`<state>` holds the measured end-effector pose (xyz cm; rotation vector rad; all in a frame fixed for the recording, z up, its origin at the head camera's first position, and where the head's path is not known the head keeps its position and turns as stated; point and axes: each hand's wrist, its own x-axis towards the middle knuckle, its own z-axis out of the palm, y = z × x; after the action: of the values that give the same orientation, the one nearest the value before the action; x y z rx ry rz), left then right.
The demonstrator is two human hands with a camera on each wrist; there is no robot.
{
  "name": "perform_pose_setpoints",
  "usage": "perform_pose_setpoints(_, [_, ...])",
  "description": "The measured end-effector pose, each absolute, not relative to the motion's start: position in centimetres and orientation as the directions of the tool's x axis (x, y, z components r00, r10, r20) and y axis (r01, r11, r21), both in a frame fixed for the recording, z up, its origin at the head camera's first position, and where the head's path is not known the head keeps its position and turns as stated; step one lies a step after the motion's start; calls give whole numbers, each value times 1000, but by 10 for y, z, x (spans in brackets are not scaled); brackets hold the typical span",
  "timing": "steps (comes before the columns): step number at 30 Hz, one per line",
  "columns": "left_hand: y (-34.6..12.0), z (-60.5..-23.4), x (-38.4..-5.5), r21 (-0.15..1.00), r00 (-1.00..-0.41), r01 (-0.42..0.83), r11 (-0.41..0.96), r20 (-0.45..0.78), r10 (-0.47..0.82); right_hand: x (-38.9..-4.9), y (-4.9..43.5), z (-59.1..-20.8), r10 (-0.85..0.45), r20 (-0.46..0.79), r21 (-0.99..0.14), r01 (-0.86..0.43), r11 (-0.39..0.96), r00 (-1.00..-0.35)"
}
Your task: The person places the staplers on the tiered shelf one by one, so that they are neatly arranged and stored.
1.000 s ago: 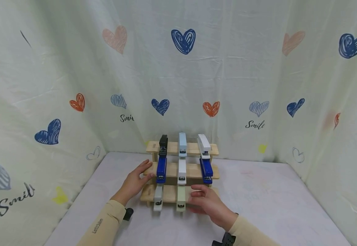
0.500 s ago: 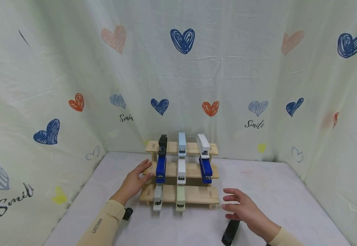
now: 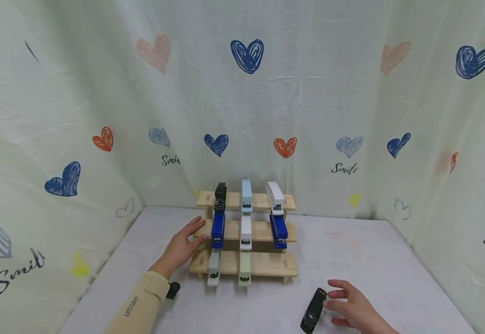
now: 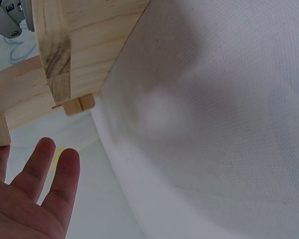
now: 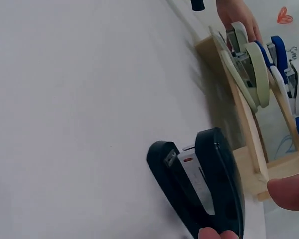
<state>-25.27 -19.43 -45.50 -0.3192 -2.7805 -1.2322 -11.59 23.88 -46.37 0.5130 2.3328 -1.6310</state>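
A three-tier wooden rack [image 3: 267,264] bears several staplers in three columns. My left hand [image 3: 182,244] rests against the left end of its middle shelf, with straight fingers [image 4: 62,186] in the left wrist view. Lower right on the white table lies a black stapler [image 3: 313,311], its front end tilted away from me. Beside it, on its right, is my right hand [image 3: 357,308], fingers spread and loosely bent. In the right wrist view the fingertips [image 5: 215,233] overlap the rear end of the black stapler, while the thumb [image 5: 291,191] stands well apart.
The top shelf has black, light blue and white staplers; the middle has blue [image 3: 218,230], white [image 3: 245,232] and blue [image 3: 278,230]. On the bottom are a grey stapler [image 3: 213,269] and a pale green one [image 3: 245,269]. A curtain [image 3: 242,102] with hearts hangs behind.
My right hand has moved from beside the pale green stapler on the bottom shelf, rightward and toward me, to the black stapler. The left hand has stayed at the rack.
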Motion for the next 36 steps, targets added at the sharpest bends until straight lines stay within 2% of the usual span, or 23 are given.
perform_pose_setpoints(8, [-194, -455, -252, 724, -976, 219, 654, 159, 151, -115, 231, -477, 95, -441, -836, 447, 318, -892])
perform_pose_setpoints(16, [-194, -455, -252, 720, -977, 213, 661, 154, 147, -122, 217, -479, 51, -389, -859, 382, 340, -920])
perform_pose_setpoints(25, [-193, -454, -252, 717, -976, 218, 662, 161, 147, -118, 212, -483, 48, -435, -834, 423, 356, -899])
perform_pose_setpoints(36, [-193, -456, -254, 727, -975, 222, 650, 162, 151, -115, 222, -485, -121, -446, -878, 407, 250, -887])
